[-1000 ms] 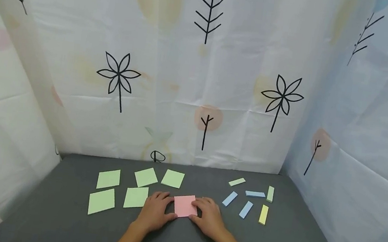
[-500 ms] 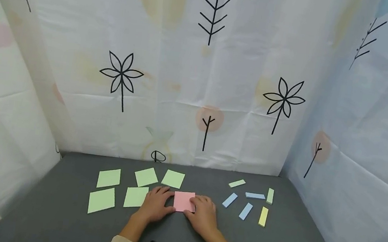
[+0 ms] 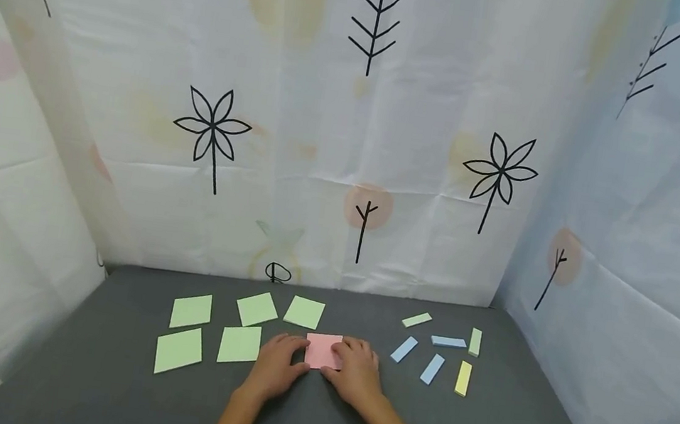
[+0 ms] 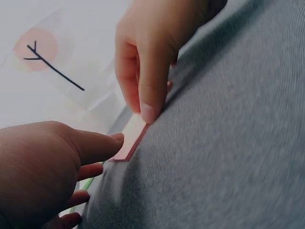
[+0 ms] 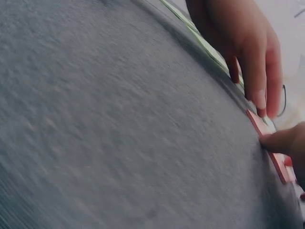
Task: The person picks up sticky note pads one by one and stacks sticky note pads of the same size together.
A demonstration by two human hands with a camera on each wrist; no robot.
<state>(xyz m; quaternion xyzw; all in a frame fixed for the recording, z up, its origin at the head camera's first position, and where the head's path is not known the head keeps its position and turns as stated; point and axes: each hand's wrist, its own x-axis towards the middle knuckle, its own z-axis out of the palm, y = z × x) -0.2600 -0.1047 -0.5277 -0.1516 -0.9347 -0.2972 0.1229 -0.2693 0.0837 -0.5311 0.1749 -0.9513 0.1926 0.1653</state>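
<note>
A pink sticky note pad (image 3: 320,350) lies on the grey table between both hands, nearly square to the front in the head view. My right hand (image 3: 357,373) pinches its right side, thumb at the near edge and fingers over the top. At the pad's left edge is my left hand (image 3: 277,367), thumb extended and fingers loosely bent, fingertips close to the corner. In the left wrist view, the left thumb overlaps the pad's end (image 4: 125,151) while the right thumb and finger (image 4: 149,113) hold the other end. The right fingers cover part of the pad.
Several green square sticky note pads (image 3: 239,345) lie on the left and at the back of the table (image 3: 98,381). On the right are narrow strip pads: green (image 3: 475,342), blue (image 3: 432,369) and yellow (image 3: 463,378). Printed white curtains (image 3: 287,219) enclose the table.
The pink pad has turned from slightly tilted to nearly straight and shifted a little away from the person. The right hand moved left with it; the left hand stayed beside its left edge.
</note>
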